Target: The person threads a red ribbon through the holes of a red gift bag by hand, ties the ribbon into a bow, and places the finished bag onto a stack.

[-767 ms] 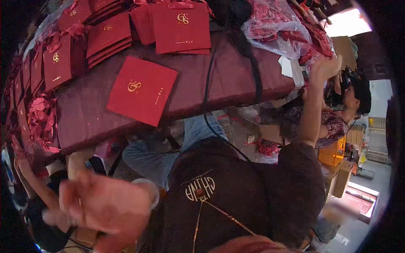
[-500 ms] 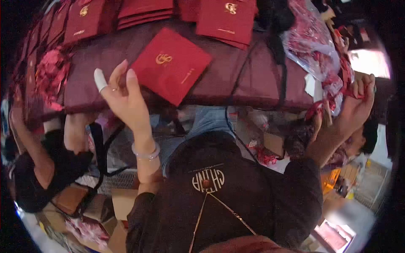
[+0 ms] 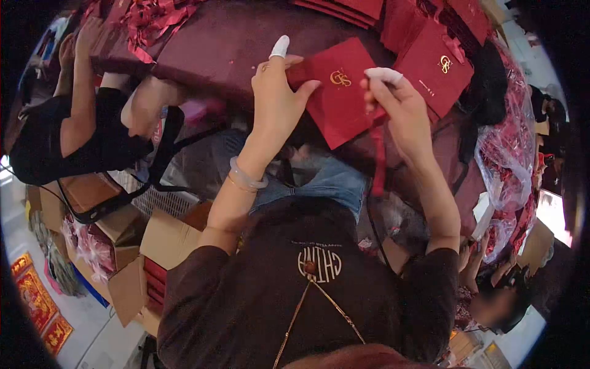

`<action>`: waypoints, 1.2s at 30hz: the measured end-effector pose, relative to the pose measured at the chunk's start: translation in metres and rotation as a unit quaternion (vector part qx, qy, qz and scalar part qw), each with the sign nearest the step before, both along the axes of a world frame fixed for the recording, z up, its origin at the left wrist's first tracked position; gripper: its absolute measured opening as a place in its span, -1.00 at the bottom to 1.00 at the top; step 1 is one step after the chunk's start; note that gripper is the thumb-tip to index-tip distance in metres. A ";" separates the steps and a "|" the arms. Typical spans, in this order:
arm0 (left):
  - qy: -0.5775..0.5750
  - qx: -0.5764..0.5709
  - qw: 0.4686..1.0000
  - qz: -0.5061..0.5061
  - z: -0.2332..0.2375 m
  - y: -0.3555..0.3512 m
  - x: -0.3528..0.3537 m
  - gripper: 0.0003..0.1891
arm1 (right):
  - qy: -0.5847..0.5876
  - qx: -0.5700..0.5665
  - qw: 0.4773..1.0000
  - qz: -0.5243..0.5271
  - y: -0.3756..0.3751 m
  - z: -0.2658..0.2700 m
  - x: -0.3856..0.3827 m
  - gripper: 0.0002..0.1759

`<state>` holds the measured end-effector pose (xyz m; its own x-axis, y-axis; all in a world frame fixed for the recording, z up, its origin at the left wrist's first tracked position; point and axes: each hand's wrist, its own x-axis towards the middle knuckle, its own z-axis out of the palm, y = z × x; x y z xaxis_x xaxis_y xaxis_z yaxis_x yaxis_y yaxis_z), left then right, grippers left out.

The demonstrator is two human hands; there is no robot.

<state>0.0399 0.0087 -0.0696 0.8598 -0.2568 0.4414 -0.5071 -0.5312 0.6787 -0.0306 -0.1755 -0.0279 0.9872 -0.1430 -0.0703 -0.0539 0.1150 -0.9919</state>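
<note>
A flat square red packet point(image 3: 338, 114) with a gold emblem lies tilted in front of me, its lower corner toward my lap. At its left edge is my left hand point(image 3: 276, 98), thumb and fingers closed on the border, a white cover on one fingertip. My right hand point(image 3: 399, 104), also with a white fingertip cover, is pinched at the packet's right side. From its fingers a red ribbon point(image 3: 378, 163) hangs down past the table edge. Another red packet point(image 3: 439, 74) with the same emblem lies just behind my right hand.
Stacked red packets point(image 3: 344, 9) line the far side of the dark red table point(image 3: 215, 46). Loose red ribbons point(image 3: 153, 27) lie at the left, near another person's arm point(image 3: 80, 92). Clear plastic point(image 3: 501, 160) with red material stands right. An open carton point(image 3: 169, 240) is at lower left.
My view has turned to the right. My left hand, open beside the packet before, now grips its left edge. My right hand has come from the far right to the packet with a ribbon.
</note>
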 end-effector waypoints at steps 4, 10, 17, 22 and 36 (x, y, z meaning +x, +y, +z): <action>-0.073 0.069 0.993 0.064 -0.001 -0.001 -0.019 -0.33 | 0.040 -0.022 0.997 0.058 0.018 -0.015 0.015 -0.75; 0.050 -0.045 0.996 0.062 0.000 0.005 -0.033 -0.36 | -0.002 -0.037 0.998 0.060 0.029 -0.035 0.017 -0.79; 0.120 -0.111 0.987 0.000 0.013 0.021 -0.058 -0.42 | -0.026 -0.078 0.995 0.053 0.032 -0.042 0.012 -0.82; 0.314 -0.232 0.920 -0.016 -0.002 0.030 -0.057 -0.48 | -0.054 -0.102 0.991 0.068 0.035 -0.040 0.012 -0.78; 0.398 -0.333 0.854 -0.024 -0.001 0.035 -0.049 -0.45 | -0.064 -0.176 0.979 0.085 0.039 -0.032 0.006 -0.69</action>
<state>-0.0094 0.0433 -0.0703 0.9509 -0.2206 -0.2169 0.2463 0.1155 0.9623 -0.0247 -0.1361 -0.0595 0.9963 0.0317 0.0799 0.0851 -0.2340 -0.9685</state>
